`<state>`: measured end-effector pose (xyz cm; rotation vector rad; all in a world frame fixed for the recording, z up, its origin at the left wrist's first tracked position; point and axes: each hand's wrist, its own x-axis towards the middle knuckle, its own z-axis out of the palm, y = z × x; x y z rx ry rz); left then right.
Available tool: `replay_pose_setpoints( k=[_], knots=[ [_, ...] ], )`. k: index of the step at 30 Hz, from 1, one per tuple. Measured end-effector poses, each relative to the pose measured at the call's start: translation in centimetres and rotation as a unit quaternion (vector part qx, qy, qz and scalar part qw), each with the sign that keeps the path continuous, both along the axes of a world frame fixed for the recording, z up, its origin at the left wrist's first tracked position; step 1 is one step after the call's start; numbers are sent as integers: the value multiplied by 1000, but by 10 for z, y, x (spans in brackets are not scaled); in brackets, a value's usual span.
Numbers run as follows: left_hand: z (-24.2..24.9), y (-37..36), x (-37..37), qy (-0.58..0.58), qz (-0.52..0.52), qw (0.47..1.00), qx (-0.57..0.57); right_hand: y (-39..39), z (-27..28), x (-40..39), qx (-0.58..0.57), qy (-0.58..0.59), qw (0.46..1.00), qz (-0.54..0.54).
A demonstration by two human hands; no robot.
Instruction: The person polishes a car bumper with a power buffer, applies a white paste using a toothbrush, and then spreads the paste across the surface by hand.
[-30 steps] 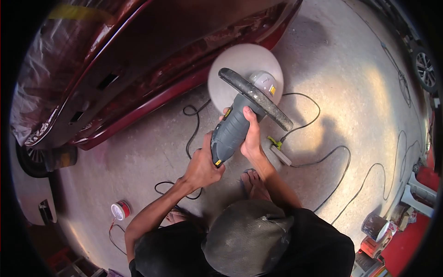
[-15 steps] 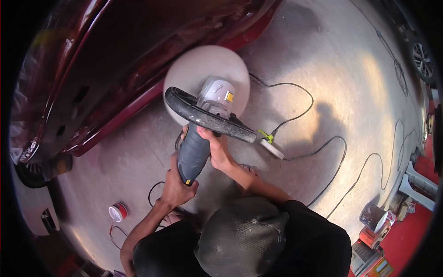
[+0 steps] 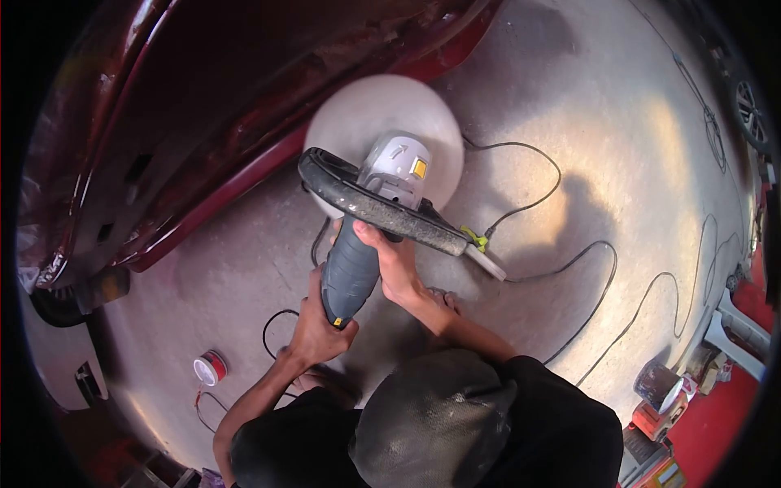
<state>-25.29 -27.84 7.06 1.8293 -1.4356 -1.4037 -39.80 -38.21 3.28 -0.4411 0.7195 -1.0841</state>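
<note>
Both of my hands hold an electric polisher (image 3: 351, 268) with a dark grey body, a light grey head and a black loop handle (image 3: 366, 199). My left hand (image 3: 321, 325) is wrapped round the rear end of the body. Farther forward, my right hand (image 3: 389, 259) grips the body just behind the loop handle. A large round white polishing pad (image 3: 342, 114) sits beneath the head, its surface smooth and blurred. It overlaps the lower edge of the dark red car panel (image 3: 236, 171) in this view.
Black cable (image 3: 610, 268) loops across the concrete floor on the right, past a bright green clip-like piece (image 3: 474, 239). A small red-and-white tub (image 3: 210, 368) stands at lower left. Buckets and boxes (image 3: 657, 386) line the right side. A car wheel (image 3: 750, 110) shows at upper right.
The polisher, pad and both hands have shifted slightly right in view. The pad now overlaps less of the red panel. Both grips stay the same.
</note>
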Motion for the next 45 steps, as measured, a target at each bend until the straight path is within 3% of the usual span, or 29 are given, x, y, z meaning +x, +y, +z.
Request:
replay_pose_setpoints(
  k=[6,10,13,17,20,23,25,28,31,35,41,45],
  knots=[
    [-4,24,13,-3,17,1000,-1,17,-25,18,-29,33,998,48],
    [3,-19,-11,-18,-18,999,-43,-18,5,-14,-15,21,999,19],
    [6,-58,-28,-35,-57,997,-23,-46,-2,-38,4,19,1000,-7],
    [1,-69,-39,24,-45,997,-63,-60,9,-49,3,58,998,-12],
    [6,-51,-20,31,-26,997,-71,-44,11,-27,-23,78,997,13],
    [6,-8,15,17,11,1000,-8,-9,10,11,-30,76,996,34],
    [7,28,35,-4,27,999,-40,19,11,31,-9,94,988,121],
    [2,83,56,11,98,995,2,46,23,57,40,13,973,225],
    [3,109,57,7,147,988,-38,58,19,77,-13,31,959,282],
    [14,92,51,10,123,992,-27,48,22,64,5,79,958,274],
    [30,10,15,66,31,997,-13,5,33,13,-18,151,987,52],
    [31,-34,-9,86,-17,996,-34,-29,42,-22,3,141,990,-11]
  ],
)
